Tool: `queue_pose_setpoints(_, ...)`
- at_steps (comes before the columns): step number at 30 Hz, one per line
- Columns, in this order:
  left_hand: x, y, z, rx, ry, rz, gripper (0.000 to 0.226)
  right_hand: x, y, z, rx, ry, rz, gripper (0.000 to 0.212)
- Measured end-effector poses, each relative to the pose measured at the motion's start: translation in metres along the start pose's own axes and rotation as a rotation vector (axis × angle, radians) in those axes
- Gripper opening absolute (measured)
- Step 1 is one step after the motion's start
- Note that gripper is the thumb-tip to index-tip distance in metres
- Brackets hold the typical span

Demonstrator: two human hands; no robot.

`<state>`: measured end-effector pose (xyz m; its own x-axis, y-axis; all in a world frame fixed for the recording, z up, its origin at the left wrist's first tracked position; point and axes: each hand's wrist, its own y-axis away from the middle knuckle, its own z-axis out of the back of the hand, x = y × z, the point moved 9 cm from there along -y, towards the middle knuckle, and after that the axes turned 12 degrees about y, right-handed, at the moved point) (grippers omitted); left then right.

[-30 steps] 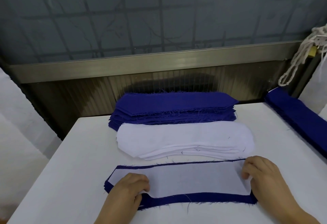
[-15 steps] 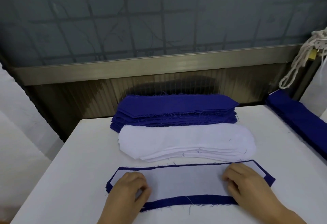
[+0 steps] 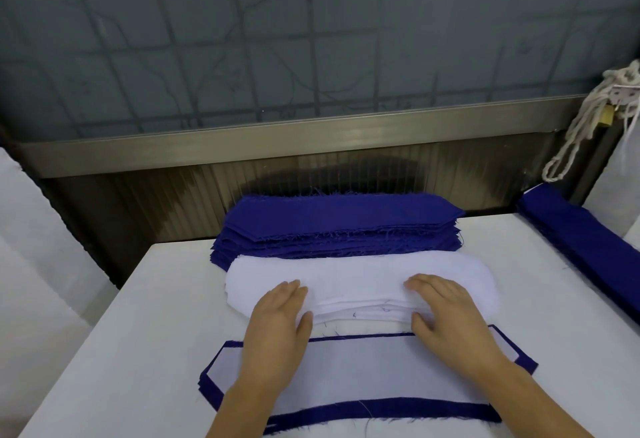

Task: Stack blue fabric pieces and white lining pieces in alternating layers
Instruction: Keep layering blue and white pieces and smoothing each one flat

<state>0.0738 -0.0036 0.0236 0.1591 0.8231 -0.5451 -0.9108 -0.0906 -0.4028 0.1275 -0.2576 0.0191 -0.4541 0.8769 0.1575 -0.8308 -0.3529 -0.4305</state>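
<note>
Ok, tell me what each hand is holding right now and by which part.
Neither holds anything yet. Left hand and right hand lie with fingers straight on the near edge of the white lining pile, thumbs at its front; no piece is lifted.

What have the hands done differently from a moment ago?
Both hands left the layered stack nearest the person and moved away from the person onto the white pile. The left hand and right hand now rest on its front edge, fingers fairly straight; no piece is lifted yet. The layered stack, the blue pile and the white pile lie where they were.
</note>
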Motion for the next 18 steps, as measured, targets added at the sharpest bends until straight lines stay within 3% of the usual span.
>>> queue_pose_setpoints(12,0.003,0.000,0.002,-0.151,-0.085,-0.127,0.032,-0.007,0.000,0.009,-0.234,-0.012,0.032,0.018)
queue_pose_setpoints(18,0.000,0.002,0.011,-0.220,-0.052,-0.148,0.026,-0.009,-0.002,0.011,-0.263,0.008,-0.013,0.016)
